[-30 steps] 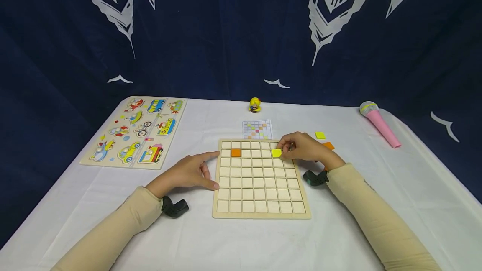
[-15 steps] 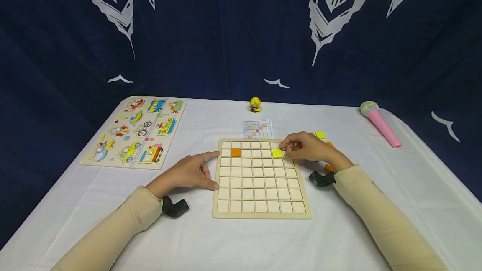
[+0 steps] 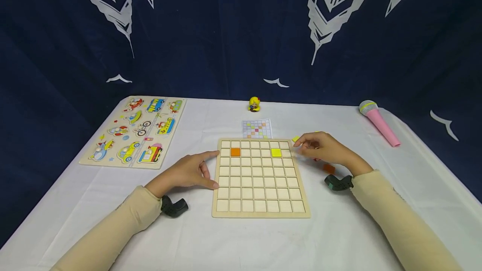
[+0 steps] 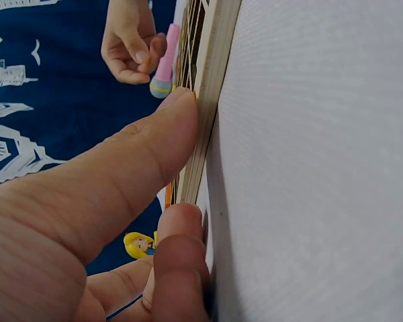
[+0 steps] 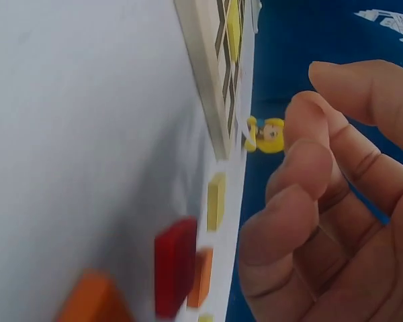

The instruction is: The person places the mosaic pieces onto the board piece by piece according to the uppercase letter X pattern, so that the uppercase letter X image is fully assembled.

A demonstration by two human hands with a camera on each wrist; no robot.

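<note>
A wooden grid board lies in the middle of the white table. In its second row sit an orange tile and a yellow tile. My left hand rests flat on the table, and its thumb presses the board's left edge. My right hand hovers just off the board's right side with its fingers loosely curled and nothing in them. Loose tiles lie under and beside it: a yellow one, a red one and an orange one.
A small pattern card lies behind the board, and a yellow toy figure stands beyond it. At the far left lies a vehicle puzzle board. A pink toy microphone lies far right. A dark blue curtain hangs behind the table.
My right hand has let go of the yellow tile, now seated in the board's second row, and drawn back to the right over the loose tiles. My left hand has not moved.
</note>
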